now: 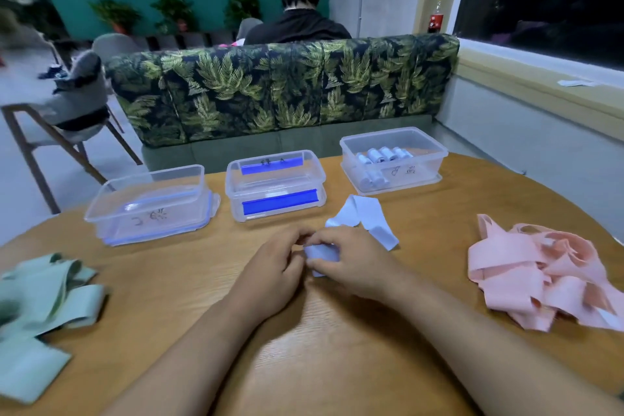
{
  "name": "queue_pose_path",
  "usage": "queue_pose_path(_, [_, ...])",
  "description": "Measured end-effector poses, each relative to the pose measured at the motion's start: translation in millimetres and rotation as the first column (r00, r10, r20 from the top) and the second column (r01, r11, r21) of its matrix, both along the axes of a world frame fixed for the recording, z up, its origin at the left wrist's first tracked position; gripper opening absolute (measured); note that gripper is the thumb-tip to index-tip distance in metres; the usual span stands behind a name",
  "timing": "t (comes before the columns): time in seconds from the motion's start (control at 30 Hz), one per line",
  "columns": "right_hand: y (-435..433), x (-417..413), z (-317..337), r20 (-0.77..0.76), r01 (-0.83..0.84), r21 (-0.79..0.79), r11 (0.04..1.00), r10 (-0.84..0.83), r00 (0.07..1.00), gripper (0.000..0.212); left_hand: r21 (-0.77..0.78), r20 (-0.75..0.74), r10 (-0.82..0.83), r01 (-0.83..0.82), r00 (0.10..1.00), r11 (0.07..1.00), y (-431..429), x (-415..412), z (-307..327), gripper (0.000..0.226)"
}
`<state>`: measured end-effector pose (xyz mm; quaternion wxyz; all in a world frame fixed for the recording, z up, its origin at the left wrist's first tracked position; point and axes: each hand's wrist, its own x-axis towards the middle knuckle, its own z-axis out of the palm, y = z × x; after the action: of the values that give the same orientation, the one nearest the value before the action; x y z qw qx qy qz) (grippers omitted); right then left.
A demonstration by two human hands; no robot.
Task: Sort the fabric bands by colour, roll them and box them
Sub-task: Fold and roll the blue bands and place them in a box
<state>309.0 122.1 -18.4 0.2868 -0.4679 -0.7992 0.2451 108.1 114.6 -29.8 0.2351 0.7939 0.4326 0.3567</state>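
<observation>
Out of sight
My right hand (pixel 351 260) hides the near end of the blue band (pixel 363 216); green bands (pixel 44 294) blur past the left edge.

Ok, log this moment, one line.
step: rolling | blue band: gripped by left hand and right hand | right box: blue rolls inside | green pile, pink pile: unrolled

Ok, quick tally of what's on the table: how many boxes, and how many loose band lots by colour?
Boxes: 3 (left box, middle box, right box)
Green heap: 1
Pink heap: 1
Light blue band, held by left hand and right hand: 1
Total: 6
</observation>
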Motion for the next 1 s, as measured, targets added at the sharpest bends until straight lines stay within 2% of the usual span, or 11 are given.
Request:
queue_pose_path(0.1, [-12.6,2.0,-4.0,-0.011,0.006,0.099,0.995,-0.005,1.0,0.03,-0.004,-0.054,0.085,-0.086,0.995,0.996,-21.4,-22.1,-5.1,0.041])
queue_pose_path(0.23, [-16.6,35.2,-18.5,-0.131,0.272,0.267,0.924,-0.245,0.961,0.033,0.001,-0.118,0.133,-0.134,0.984,0.991,-36.5,-32.6,-7.9,0.037])
queue_pose_path(0.33, [-9.6,60.1,-28.6,-0.033,0.473,0.155,0.867,-0.474,0.88,0.05,0.027,-0.15,0.186,-0.184,0.971,0.982,-40.6,-29.1,-8.1,0.037])
queue_pose_path(0.4, [-7.9,65.5,-32.4,0.005,0.499,0.078,0.863,-0.5,0.866,0.046,0.084,-0.174,0.213,-0.201,0.961,0.976,-42.4,-25.5,-7.9,0.036])
queue_pose_path(0.53, [-11.2,61.4,-28.6,-0.092,0.482,0.057,0.875,-0.476,0.875,0.032,0.231,-0.147,0.241,-0.204,0.959,0.951,-52.5,-9.6,-4.9,0.023])
queue_pose_path(0.6, [-17.8,54.3,-22.0,-0.175,0.457,0.058,0.888,-0.442,0.88,0.027,0.253,-0.108,0.24,-0.206,0.965,0.945,-63.0,4.2,-2.7,0.012])
queue_pose_path(0.63, [-22.2,49.0,-19.1,-0.238,0.432,0.052,0.9,-0.409,0.881,0.026,0.229,-0.091,0.24,-0.214,0.966,0.949,-68.1,10.7,-2.0,0.007])
queue_pose_path(0.7, [-33.4,36.7,-14.6,-0.347,0.367,0.035,0.929,-0.333,0.877,0.024,0.11,-0.044,0.247,-0.241,0.968,0.964,-77.6,22.9,0.2,0.019])
queue_pose_path(0.83, [-57.4,13.8,-8.9,-0.438,0.153,-0.021,0.988,-0.147,0.887,0.02,-0.207,0.186,0.323,-0.285,0.928,0.936,-88.4,36.0,10.3,0.038])
queue_pose_path(0.9, [-63.9,8.9,-8.1,-0.443,0.027,-0.066,0.997,-0.053,0.895,0.024,-0.256,0.235,0.378,-0.319,0.895,0.913,-88.3,34.5,11.3,0.04])
queue_pose_path(1.0, [-65.0,9.2,-6.5,-0.458,-0.064,-0.095,0.993,0.013,0.889,0.031,-0.253,0.231,0.444,-0.387,0.866,0.887,-85.7,28.0,10.1,0.026])
